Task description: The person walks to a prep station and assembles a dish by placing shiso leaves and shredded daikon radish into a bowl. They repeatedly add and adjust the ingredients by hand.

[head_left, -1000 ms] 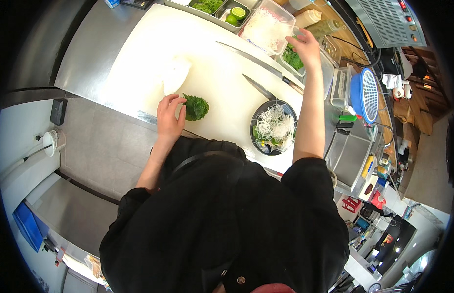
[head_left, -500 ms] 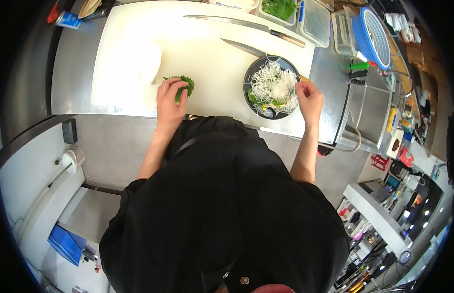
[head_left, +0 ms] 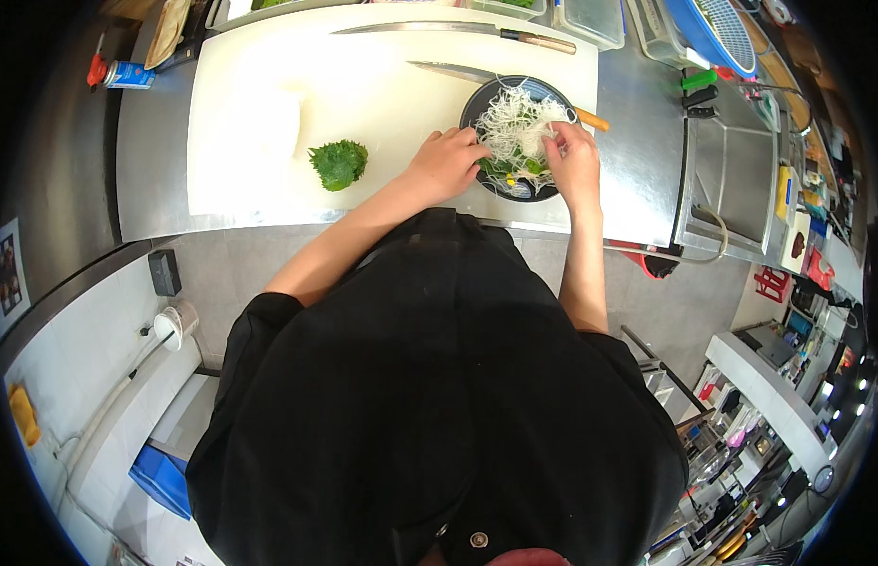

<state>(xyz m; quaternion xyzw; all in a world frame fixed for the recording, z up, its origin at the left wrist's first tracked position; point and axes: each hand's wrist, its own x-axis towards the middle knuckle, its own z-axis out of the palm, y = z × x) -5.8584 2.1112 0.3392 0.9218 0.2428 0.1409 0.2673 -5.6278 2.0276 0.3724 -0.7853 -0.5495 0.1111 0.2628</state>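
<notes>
Toward the right of the white cutting board (head_left: pixel 382 104) stands a black round dish (head_left: pixel 470 111) heaped with white shredded daikon (head_left: pixel 514 118), with green leaves and a small yellow bit at its near side. My right hand (head_left: pixel 576 162) pinches at the daikon's right side. At the dish's left rim, my left hand (head_left: pixel 446 162) has its fingers curled over the edge beside a green leaf; what lies between the fingertips is hidden. A small stack of serrated shiso leaves (head_left: pixel 338 165) rests on the board, left of my left hand.
Behind the dish lie a long knife (head_left: pixel 538 41) and a second blade (head_left: pixel 448 69), partly hidden by the dish. A washed-out white piece (head_left: pixel 286 123) sits on the board's left. Clear containers (head_left: pixel 590 21) and a blue basket (head_left: pixel 712 38) stand at the back right, near a sink (head_left: pixel 731 179).
My left hand has left the shiso leaves and moved right to the dish's rim. My right hand has shifted left onto the daikon. The whole view has tilted slightly.
</notes>
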